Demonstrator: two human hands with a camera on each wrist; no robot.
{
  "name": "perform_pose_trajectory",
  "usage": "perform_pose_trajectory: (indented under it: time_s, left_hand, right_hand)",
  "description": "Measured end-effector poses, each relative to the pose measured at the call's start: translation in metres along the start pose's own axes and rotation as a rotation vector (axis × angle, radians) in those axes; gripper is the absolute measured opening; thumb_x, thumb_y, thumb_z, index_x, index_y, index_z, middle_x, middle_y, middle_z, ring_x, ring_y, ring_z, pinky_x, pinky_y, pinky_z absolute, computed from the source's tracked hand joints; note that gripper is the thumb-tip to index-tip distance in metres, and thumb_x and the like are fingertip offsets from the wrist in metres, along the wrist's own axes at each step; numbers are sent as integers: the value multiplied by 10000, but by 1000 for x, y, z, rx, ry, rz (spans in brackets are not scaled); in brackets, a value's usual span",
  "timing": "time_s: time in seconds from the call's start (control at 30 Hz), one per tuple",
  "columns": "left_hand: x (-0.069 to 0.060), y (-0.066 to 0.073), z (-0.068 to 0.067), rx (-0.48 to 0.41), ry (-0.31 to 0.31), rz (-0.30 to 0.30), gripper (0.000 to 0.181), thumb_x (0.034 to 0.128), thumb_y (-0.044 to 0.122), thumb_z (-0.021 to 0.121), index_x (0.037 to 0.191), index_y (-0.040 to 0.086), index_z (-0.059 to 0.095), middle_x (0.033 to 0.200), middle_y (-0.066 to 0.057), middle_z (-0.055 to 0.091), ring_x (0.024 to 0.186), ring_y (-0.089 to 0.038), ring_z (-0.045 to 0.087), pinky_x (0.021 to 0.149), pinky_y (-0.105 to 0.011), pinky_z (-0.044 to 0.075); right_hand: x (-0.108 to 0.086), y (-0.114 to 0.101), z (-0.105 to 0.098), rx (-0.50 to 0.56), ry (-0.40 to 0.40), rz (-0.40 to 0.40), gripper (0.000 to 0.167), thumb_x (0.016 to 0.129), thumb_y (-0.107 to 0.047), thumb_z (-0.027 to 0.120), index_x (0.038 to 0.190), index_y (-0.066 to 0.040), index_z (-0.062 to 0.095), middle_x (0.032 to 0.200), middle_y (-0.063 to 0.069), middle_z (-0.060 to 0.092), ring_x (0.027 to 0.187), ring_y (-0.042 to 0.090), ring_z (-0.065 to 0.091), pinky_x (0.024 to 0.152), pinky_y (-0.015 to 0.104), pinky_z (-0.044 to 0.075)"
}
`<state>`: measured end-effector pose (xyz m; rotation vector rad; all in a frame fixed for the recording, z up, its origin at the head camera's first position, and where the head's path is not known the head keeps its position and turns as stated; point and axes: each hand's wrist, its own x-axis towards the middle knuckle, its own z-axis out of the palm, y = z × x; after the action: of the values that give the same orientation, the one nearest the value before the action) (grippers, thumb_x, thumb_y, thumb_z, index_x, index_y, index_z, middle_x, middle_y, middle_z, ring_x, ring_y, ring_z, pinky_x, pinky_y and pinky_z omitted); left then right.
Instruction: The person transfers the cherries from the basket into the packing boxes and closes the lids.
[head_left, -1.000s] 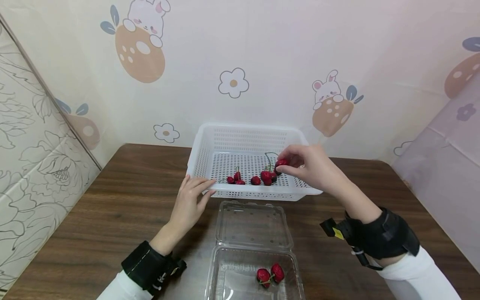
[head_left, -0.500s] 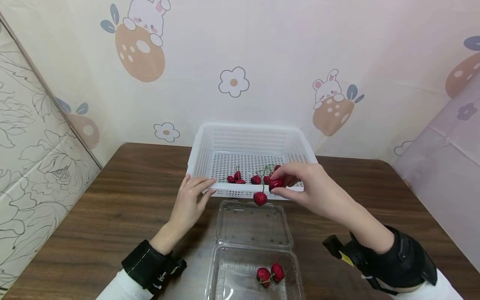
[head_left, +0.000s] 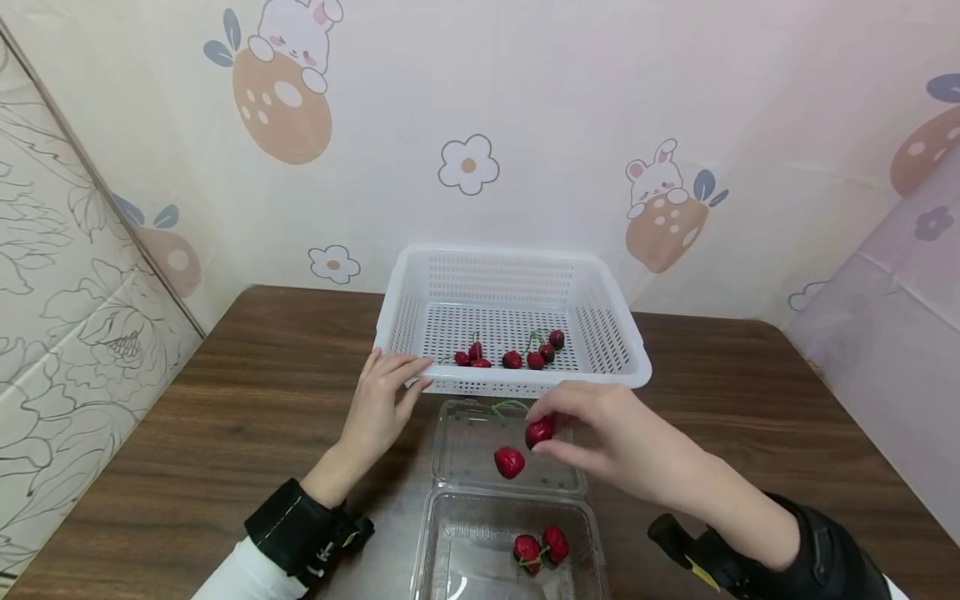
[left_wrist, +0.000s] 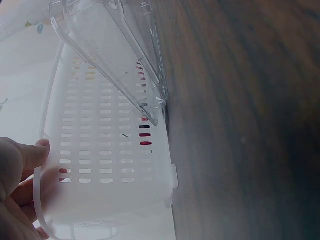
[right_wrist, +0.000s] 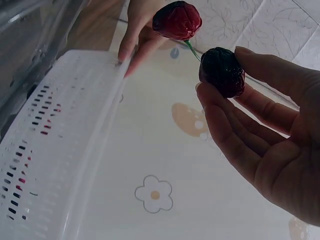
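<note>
My right hand [head_left: 611, 433] pinches one cherry [right_wrist: 222, 72] of a joined pair between thumb and fingers. The second cherry [head_left: 509, 462] hangs beside it on a green stem, above the open lid of the clear plastic box [head_left: 491, 521]. My left hand [head_left: 382, 408] holds the front left rim of the white basket [head_left: 517, 382], thumb outside and fingers over the edge in the left wrist view. Several cherries [head_left: 512, 359] lie on the basket's floor near its front wall. Two more cherries [head_left: 555, 544] sit in the box's lower tray.
The brown wooden table [head_left: 262, 408] carries the basket at the back and the box in front of it. A patterned wall covering [head_left: 525, 100] rises right behind the basket. Another flower-patterned panel [head_left: 82, 333] stands along the left side.
My right hand has lifted the pair of cherries out of the basket and moved toward me, over the box's lid. The left hand has stayed on the rim.
</note>
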<state>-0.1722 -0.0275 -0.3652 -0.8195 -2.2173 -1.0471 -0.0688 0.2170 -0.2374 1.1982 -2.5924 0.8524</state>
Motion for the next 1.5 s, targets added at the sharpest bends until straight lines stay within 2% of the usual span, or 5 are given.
perform_pose_trajectory:
  time_s: [0.23, 0.57, 0.9, 1.2, 1.5]
  left_hand:
    - [0, -1, 1, 4, -5, -4, 278, 751, 41, 694, 1027, 58, 664, 948, -60, 634, 922, -217, 565, 1007, -504, 202]
    - [0, -1, 1, 7, -8, -11, 275, 754, 41, 691, 1028, 59, 663, 954, -59, 635, 926, -217, 565, 1008, -506, 199]
    - [0, 0, 0, 8, -8, -11, 272, 756, 37, 688, 1026, 58, 664, 953, -62, 635, 920, -216, 568, 1005, -509, 202]
    - [0, 0, 0, 12, -3, -5, 274, 753, 40, 691, 1025, 57, 664, 957, -68, 634, 923, -221, 568, 1004, -507, 207]
    - [0, 0, 0, 9, 0, 0, 276, 748, 29, 693, 1020, 58, 667, 951, -68, 635, 922, -224, 566, 1006, -508, 202]
  right_hand:
    - [-9, -8, 11, 41, -54, -19, 183, 790, -112, 670, 951, -137, 587, 854, -89, 574, 733, 12, 525, 635, 97, 435]
    - [-20, -12, 27, 92, -149, 29, 138, 832, -173, 628, 963, -170, 585, 887, -115, 548, 766, -3, 523, 657, 104, 435]
    - [-25, -6, 39, 141, -249, 62, 133, 818, -146, 642, 939, -162, 591, 866, -101, 550, 761, -10, 518, 645, 94, 439]
    - [-27, -4, 48, 102, -328, 78, 110, 799, -135, 663, 887, -148, 599, 822, -126, 522, 721, -38, 478, 603, 68, 412]
    - [-26, -1, 56, 123, -404, 126, 97, 804, -127, 655, 885, -144, 604, 804, -137, 504, 678, -38, 471, 563, 85, 417]
